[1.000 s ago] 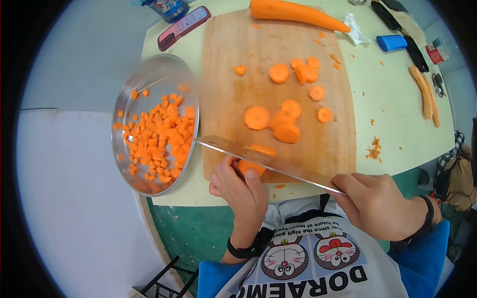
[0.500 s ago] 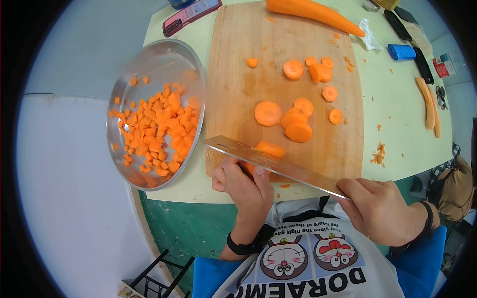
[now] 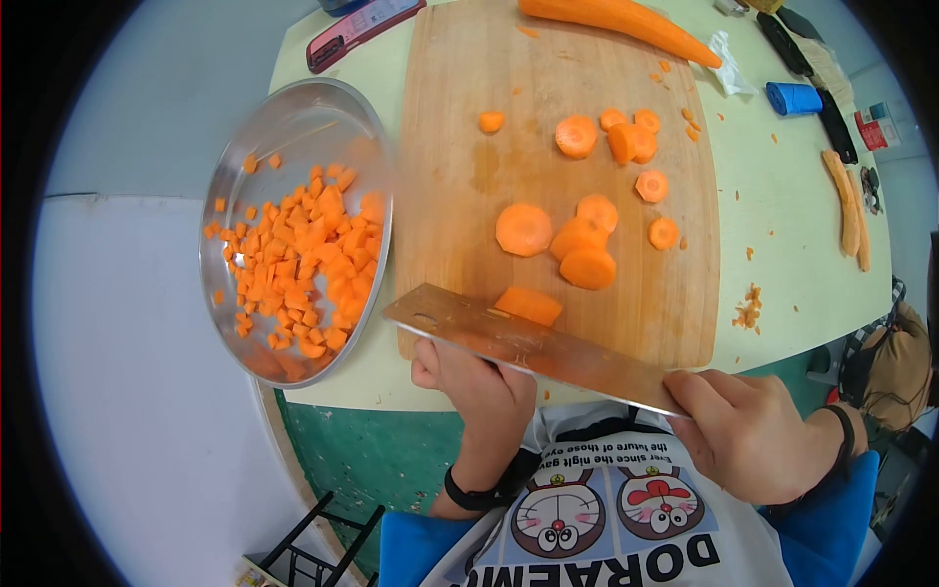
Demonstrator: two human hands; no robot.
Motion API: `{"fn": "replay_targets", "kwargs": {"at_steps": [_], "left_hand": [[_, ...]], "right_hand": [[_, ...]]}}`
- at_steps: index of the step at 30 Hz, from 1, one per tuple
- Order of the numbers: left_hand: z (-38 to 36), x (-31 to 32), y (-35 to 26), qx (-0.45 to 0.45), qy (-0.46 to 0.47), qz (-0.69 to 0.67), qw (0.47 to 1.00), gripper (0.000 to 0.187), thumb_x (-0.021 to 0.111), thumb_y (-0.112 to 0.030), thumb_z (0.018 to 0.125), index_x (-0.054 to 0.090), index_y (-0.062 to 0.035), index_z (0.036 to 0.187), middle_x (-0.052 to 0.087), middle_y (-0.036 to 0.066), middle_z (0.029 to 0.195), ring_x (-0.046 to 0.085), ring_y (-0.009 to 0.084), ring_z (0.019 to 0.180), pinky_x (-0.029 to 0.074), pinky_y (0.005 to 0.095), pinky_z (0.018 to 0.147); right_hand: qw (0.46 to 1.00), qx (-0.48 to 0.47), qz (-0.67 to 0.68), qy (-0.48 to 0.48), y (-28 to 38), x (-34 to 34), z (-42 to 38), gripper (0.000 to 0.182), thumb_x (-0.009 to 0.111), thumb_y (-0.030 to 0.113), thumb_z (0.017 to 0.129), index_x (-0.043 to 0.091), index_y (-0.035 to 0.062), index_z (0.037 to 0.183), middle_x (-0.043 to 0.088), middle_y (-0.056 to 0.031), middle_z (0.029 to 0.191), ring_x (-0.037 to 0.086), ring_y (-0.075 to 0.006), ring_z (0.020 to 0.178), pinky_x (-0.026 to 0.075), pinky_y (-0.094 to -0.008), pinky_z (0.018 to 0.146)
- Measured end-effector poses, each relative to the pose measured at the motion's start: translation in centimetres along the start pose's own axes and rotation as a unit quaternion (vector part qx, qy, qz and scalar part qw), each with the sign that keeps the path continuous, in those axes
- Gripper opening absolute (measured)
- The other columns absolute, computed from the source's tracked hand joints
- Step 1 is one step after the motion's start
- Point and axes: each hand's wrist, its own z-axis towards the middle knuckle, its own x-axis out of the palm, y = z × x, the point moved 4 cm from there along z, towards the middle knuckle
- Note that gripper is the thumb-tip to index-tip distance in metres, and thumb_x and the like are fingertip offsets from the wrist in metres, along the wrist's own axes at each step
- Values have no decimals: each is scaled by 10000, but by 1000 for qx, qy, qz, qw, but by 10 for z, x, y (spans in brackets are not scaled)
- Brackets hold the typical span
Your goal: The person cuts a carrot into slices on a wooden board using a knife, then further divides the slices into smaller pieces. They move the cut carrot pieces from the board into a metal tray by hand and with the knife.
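In the head view, the right hand (image 3: 734, 430) had its fingers clamped firmly round the near end of the knife (image 3: 533, 342), which slanted right across the left hand (image 3: 484, 396), its fingers half hidden, and I couldn't tell what they gripped! Just past those left fingers, beyond the steel, lay the carrot piece (image 3: 529, 305), with carrot slices (image 3: 579, 237) farther off and the bowl (image 3: 293, 112) to their left

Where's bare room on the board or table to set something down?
Cutting board: left strip, between bowl and slices; lower right, between slices and cleaver. Table: right side, between board and long orange pieces, scraps aside. Crowded: board centre; table's far right around blue roll.
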Motion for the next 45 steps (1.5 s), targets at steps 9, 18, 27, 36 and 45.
{"fn": "replay_targets", "kwargs": {"at_steps": [9, 18, 27, 36, 45], "left_hand": [[-18, 7, 13, -9, 39, -63, 997, 404, 531, -305, 812, 500, -42, 1117, 451, 168, 1158, 312, 352, 1088, 187, 434, 823], [-14, 5, 10, 32, 16, -18, 999, 495, 598, -313, 761, 473, -39, 1154, 411, 195, 1197, 303, 363, 1096, 179, 463, 858], [-37, 24, 30, -45, 140, -129, 981, 409, 563, -288, 771, 513, -51, 1100, 454, 189, 1156, 359, 388, 1062, 194, 459, 855], [-16, 10, 12, 25, 51, -53, 997, 346, 446, -264, 812, 529, -46, 1069, 444, 200, 1211, 353, 412, 1120, 199, 464, 855], [-10, 7, 10, 24, 53, -36, 998, 403, 422, -344, 860, 501, -37, 1108, 453, 203, 1211, 362, 404, 1126, 208, 433, 844]], "right_hand": [[1000, 7, -28, 1, 2, 7, 0, 163, 564, 33, 674, 478, -14, 804, 454, -66, 603, 514, -173, 445, 398, -289, 358], [995, 69, -5, 74, 3, 4, 0, 383, 666, -16, 567, 514, -16, 919, 547, -127, 731, 585, -289, 602, 483, -336, 497], [993, 100, -23, 64, 7, 8, 2, 408, 681, -10, 563, 518, -11, 937, 560, -122, 756, 595, -300, 638, 493, -354, 532], [988, 116, -15, 100, 6, 1, 12, 325, 662, -3, 647, 522, -11, 941, 557, -128, 752, 592, -303, 629, 494, -345, 537], [990, 91, -33, 106, 7, 0, 20, 307, 652, 4, 668, 513, -11, 942, 542, -124, 734, 582, -295, 605, 487, -347, 520]]}}
